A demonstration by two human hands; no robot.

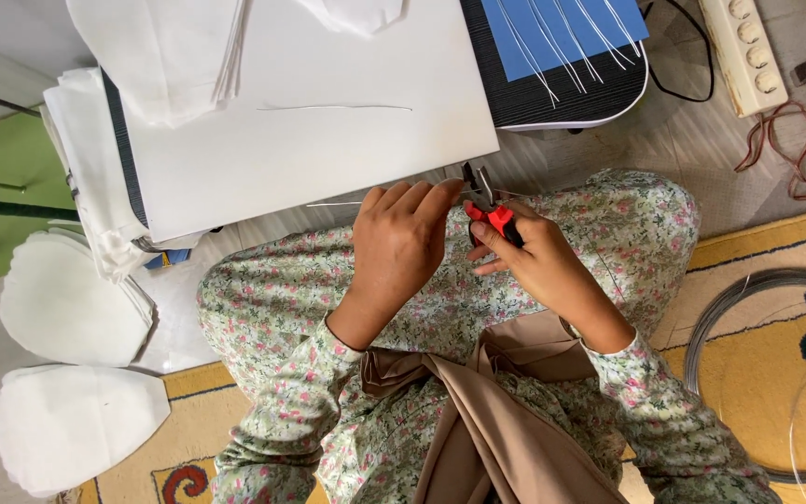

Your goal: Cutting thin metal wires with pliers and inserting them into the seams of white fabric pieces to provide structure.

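My left hand (401,241) pinches a thin silver wire (333,203) that sticks out to the left, just in front of the white board's edge. My right hand (532,254) grips small pliers with red handles (489,207), whose dark jaws meet the wire beside my left fingertips. Both hands hover over my lap, which is covered in floral fabric. Another thin wire (333,107) lies loose on the white board (310,140).
Stacks of white petal-shaped fabric pieces (67,299) lie at the left and on the board. A blue sheet with several cut wires (562,33) rests on a dark pad. A wire coil (701,345) lies on the yellow rug at right. A power strip (746,51) sits top right.
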